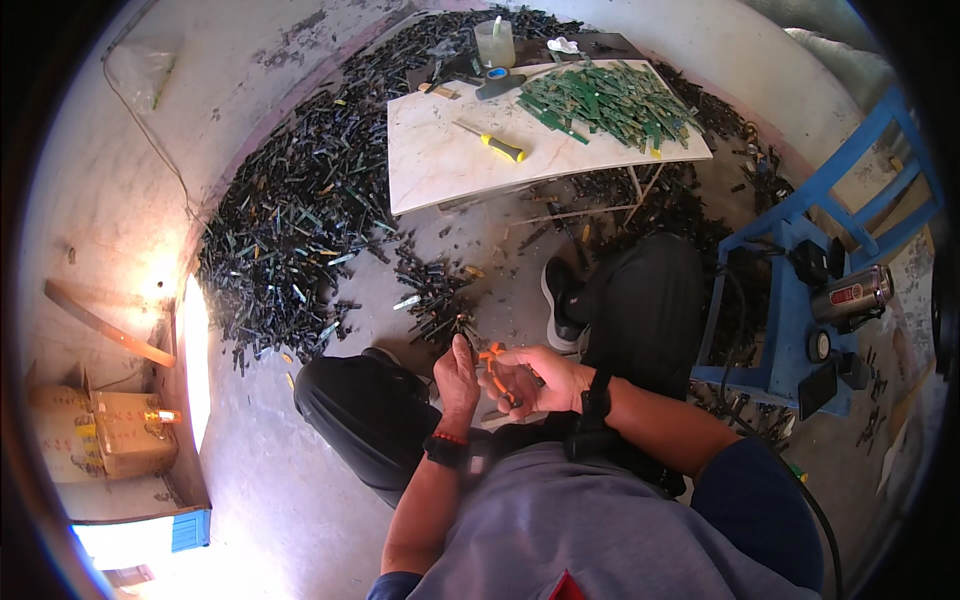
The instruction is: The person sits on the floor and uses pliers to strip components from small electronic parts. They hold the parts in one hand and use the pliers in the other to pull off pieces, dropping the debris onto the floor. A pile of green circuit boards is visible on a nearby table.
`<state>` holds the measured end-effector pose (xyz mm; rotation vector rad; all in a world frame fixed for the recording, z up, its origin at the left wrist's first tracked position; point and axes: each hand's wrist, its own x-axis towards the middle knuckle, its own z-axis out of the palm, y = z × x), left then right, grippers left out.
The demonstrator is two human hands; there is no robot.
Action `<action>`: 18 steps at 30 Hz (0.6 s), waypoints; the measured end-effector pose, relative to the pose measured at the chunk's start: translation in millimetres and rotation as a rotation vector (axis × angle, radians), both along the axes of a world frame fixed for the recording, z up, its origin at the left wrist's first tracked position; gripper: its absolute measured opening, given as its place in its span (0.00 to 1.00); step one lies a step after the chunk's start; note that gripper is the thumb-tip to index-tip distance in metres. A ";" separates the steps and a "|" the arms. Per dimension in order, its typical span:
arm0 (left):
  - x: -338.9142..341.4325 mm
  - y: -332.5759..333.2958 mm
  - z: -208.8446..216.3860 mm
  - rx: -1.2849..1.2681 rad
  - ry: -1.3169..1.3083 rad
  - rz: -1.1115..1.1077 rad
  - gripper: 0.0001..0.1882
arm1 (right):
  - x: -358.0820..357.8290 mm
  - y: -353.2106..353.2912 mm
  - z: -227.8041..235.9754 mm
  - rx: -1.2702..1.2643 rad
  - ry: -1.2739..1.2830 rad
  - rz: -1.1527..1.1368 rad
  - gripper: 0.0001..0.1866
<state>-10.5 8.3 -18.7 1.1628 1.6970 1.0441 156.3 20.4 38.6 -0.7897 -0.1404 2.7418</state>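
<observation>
My right hand is closed round an orange-handled tool, apparently pliers or cutters; its jaws do not show plainly. Close beside it, my left hand is closed with its thumb up. A small dark piece seems to show at its fingertips, too small to name. Both hands are in front of my lap, between my knees. Just beyond them, a small heap of dark strips lies on the floor.
A large pile of dark strips covers the floor at left. Ahead is a white table with green strips, a yellow-handled screwdriver and a cup. At right, a blue chair holds a metal flask. Cardboard boxes stand left.
</observation>
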 end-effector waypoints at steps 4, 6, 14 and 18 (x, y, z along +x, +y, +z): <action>-1.1 0.1 -2.4 -0.014 0.001 -0.003 0.30 | -0.8 -2.1 2.0 -0.035 0.031 -0.034 0.16; -1.3 0.2 1.2 -0.011 0.007 -0.012 0.30 | -1.7 -3.6 1.4 -0.046 0.050 -0.057 0.16; -0.1 -0.3 2.3 0.034 0.051 0.010 0.30 | -3.7 -4.6 -5.7 -0.085 0.108 -0.055 0.15; 0.0 -0.6 2.2 0.073 0.043 -0.002 0.31 | -3.3 -5.9 -8.2 0.024 0.116 -0.043 0.14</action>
